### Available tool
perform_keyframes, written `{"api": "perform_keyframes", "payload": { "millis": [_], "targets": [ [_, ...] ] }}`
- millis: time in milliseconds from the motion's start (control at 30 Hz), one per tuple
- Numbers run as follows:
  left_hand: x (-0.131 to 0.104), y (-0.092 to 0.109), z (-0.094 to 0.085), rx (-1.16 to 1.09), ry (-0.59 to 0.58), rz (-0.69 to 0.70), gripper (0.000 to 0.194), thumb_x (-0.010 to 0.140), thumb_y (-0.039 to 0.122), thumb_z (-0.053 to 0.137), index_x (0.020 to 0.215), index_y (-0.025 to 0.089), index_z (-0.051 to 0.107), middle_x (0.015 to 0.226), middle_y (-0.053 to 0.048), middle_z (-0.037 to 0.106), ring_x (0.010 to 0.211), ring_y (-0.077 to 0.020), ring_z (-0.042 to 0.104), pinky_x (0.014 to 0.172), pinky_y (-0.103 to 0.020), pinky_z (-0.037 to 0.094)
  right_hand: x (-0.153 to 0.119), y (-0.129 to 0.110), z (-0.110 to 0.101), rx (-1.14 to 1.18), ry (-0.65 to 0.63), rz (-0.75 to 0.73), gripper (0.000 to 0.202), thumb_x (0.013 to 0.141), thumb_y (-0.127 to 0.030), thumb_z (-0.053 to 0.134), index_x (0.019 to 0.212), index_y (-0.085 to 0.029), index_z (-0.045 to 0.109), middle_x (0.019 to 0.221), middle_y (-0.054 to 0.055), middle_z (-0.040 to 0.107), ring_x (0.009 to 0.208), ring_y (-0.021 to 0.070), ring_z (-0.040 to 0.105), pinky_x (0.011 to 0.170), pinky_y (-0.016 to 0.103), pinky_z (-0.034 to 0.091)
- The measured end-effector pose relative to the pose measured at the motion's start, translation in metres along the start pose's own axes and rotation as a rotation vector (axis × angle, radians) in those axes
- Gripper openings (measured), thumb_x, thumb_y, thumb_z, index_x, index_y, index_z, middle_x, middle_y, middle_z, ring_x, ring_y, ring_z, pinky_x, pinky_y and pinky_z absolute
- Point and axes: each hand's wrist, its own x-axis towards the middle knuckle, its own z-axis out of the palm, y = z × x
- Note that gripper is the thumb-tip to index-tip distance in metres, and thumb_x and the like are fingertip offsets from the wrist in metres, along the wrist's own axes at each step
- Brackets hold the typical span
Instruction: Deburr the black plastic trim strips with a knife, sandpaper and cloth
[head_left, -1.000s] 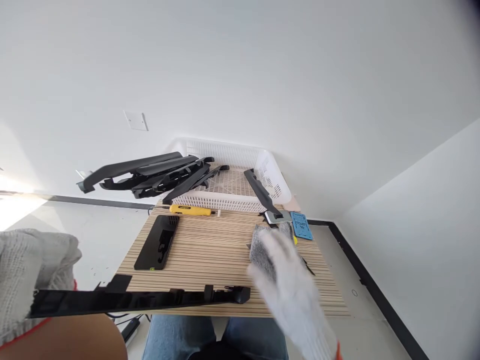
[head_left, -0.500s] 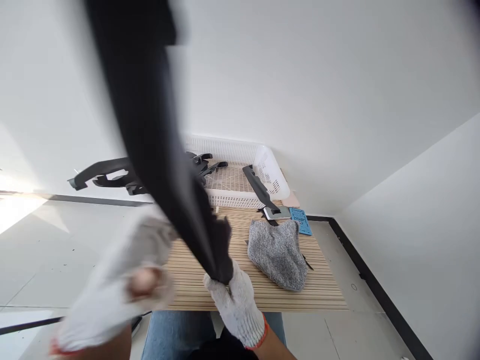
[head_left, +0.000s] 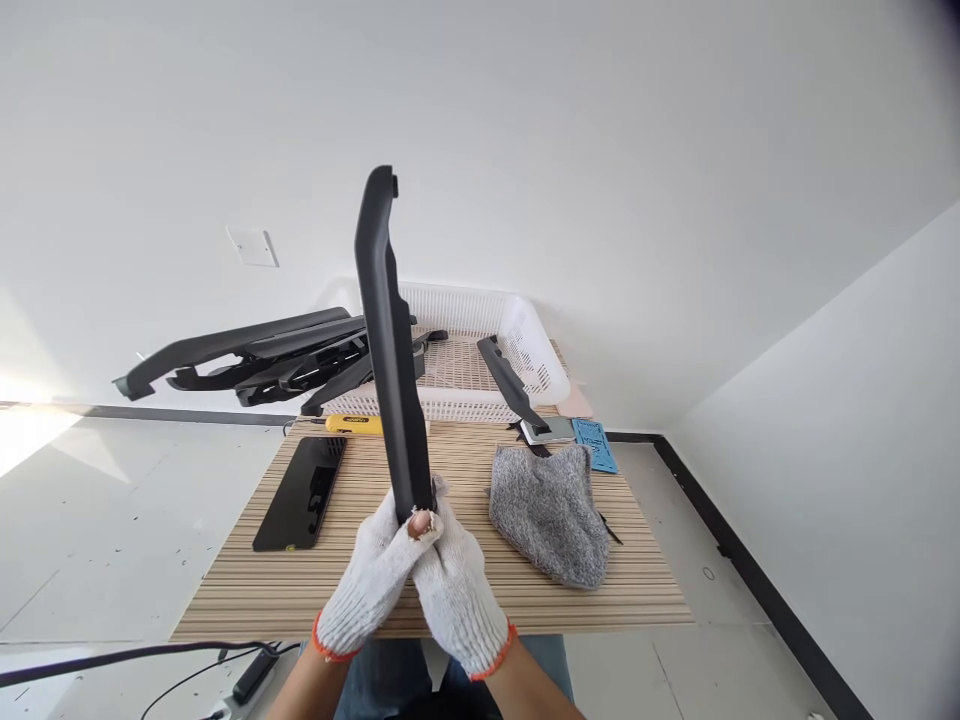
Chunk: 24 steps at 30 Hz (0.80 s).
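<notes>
A long black plastic part (head_left: pixel 390 350) stands nearly upright over the table, its top leaning slightly left. Both hands, in white knitted gloves, grip its lower end. My left hand (head_left: pixel 375 575) closes on it from the left, with a bare thumb tip showing through the glove. On the right side my right hand (head_left: pixel 456 585) is wrapped round the same end, its fingers partly hidden. Right of the hands lies a crumpled grey cloth (head_left: pixel 551 510).
Behind, a white basket (head_left: pixel 472 405) holds several black parts (head_left: pixel 277 350) jutting left, and one on its right (head_left: pixel 511 383). A phone (head_left: pixel 301 493), a yellow tool (head_left: pixel 354 425) and a blue card (head_left: pixel 595 445) lie on the striped table (head_left: pixel 577 610).
The black part has swung away from the camera to stand farther off. My left hand has come in from the left and now holds its lower end beside my right hand.
</notes>
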Motion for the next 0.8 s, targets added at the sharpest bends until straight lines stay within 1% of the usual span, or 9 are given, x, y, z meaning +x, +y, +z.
{"api": "perform_keyframes", "payload": {
  "millis": [167, 233, 333, 433, 533, 600, 700, 733, 800],
  "targets": [
    [-0.002, 0.006, 0.001, 0.216, 0.071, 0.031, 0.061, 0.093, 0.067, 0.055, 0.129, 0.019, 0.068, 0.116, -0.011, 0.076, 0.106, -0.0326, 0.07, 0.095, -0.043, 0.055, -0.007, -0.017, -0.002, 0.155, 0.053, 0.175, 0.045, 0.106, -0.052, 0.043, 0.134, -0.029, 0.07, 0.105, 0.006, 0.082, 0.09, 0.0244, 0.078, 0.08, 0.035, 0.064],
    [-0.007, 0.009, 0.002, 0.311, 0.095, 0.035, 0.065, 0.094, 0.065, 0.055, 0.14, 0.021, 0.061, 0.126, -0.012, 0.075, 0.114, -0.0345, 0.069, 0.1, -0.047, 0.054, -0.017, -0.012, 0.008, 0.115, 0.143, 0.251, 0.046, 0.105, -0.05, 0.044, 0.139, -0.028, 0.067, 0.118, 0.007, 0.08, 0.099, 0.0262, 0.079, 0.088, 0.037, 0.065],
    [-0.016, 0.01, 0.002, 0.328, -0.007, 0.033, 0.07, 0.097, 0.061, 0.052, 0.155, 0.024, 0.048, 0.148, -0.012, 0.066, 0.135, -0.0348, 0.062, 0.113, -0.049, 0.048, -0.035, 0.004, 0.028, -0.016, 0.291, 0.328, 0.049, 0.102, -0.041, 0.044, 0.143, -0.026, 0.065, 0.134, 0.01, 0.074, 0.119, 0.0309, 0.074, 0.1, 0.043, 0.062],
    [-0.022, 0.007, -0.001, 0.295, -0.062, 0.004, 0.071, 0.099, 0.058, 0.05, 0.16, 0.023, 0.044, 0.154, -0.013, 0.062, 0.141, -0.0346, 0.058, 0.118, -0.05, 0.044, -0.048, 0.01, 0.028, 0.019, 0.235, 0.306, 0.05, 0.101, -0.036, 0.045, 0.146, -0.025, 0.064, 0.142, 0.009, 0.07, 0.132, 0.0295, 0.067, 0.108, 0.041, 0.058],
    [-0.022, 0.003, -0.004, 0.287, -0.043, -0.003, 0.069, 0.099, 0.057, 0.049, 0.158, 0.02, 0.048, 0.151, -0.015, 0.063, 0.142, -0.0363, 0.056, 0.121, -0.052, 0.04, -0.049, 0.002, 0.003, 0.128, 0.071, 0.181, 0.047, 0.102, -0.033, 0.048, 0.144, -0.024, 0.066, 0.143, 0.007, 0.069, 0.136, 0.025, 0.064, 0.115, 0.036, 0.052],
    [-0.019, 0.001, -0.005, 0.247, -0.041, 0.002, 0.067, 0.099, 0.058, 0.049, 0.154, 0.019, 0.053, 0.144, -0.016, 0.068, 0.141, -0.0358, 0.056, 0.12, -0.05, 0.041, -0.044, -0.004, -0.02, 0.139, 0.009, 0.081, 0.04, 0.102, -0.031, 0.052, 0.135, -0.025, 0.073, 0.135, 0.006, 0.074, 0.129, 0.0223, 0.069, 0.112, 0.033, 0.054],
    [-0.015, 0.001, -0.002, 0.062, -0.092, -0.042, 0.067, 0.101, 0.06, 0.048, 0.153, 0.018, 0.051, 0.124, -0.014, 0.076, 0.119, -0.0321, 0.07, 0.106, -0.044, 0.053, -0.033, -0.002, -0.055, -0.063, 0.175, -0.046, 0.032, 0.102, -0.033, 0.054, 0.118, -0.025, 0.08, 0.128, 0.009, 0.076, 0.117, 0.0227, 0.074, 0.106, 0.036, 0.059],
    [-0.015, 0.001, 0.0, -0.022, -0.115, -0.079, 0.068, 0.101, 0.061, 0.048, 0.154, 0.019, 0.049, 0.118, -0.013, 0.077, 0.107, -0.03, 0.073, 0.099, -0.043, 0.057, -0.028, 0.001, -0.066, -0.203, 0.27, -0.032, 0.031, 0.101, -0.035, 0.055, 0.117, -0.025, 0.081, 0.13, 0.01, 0.075, 0.118, 0.0254, 0.072, 0.107, 0.042, 0.058],
    [-0.014, 0.002, 0.004, -0.17, -0.135, -0.153, 0.071, 0.099, 0.064, 0.051, 0.155, 0.02, 0.045, 0.115, -0.012, 0.078, 0.089, -0.0264, 0.075, 0.087, -0.041, 0.061, -0.017, 0.007, -0.088, -0.542, 0.373, 0.149, 0.034, 0.094, -0.037, 0.067, 0.124, -0.026, 0.078, 0.141, 0.014, 0.067, 0.127, 0.0353, 0.064, 0.106, 0.054, 0.054]
  ]
}}
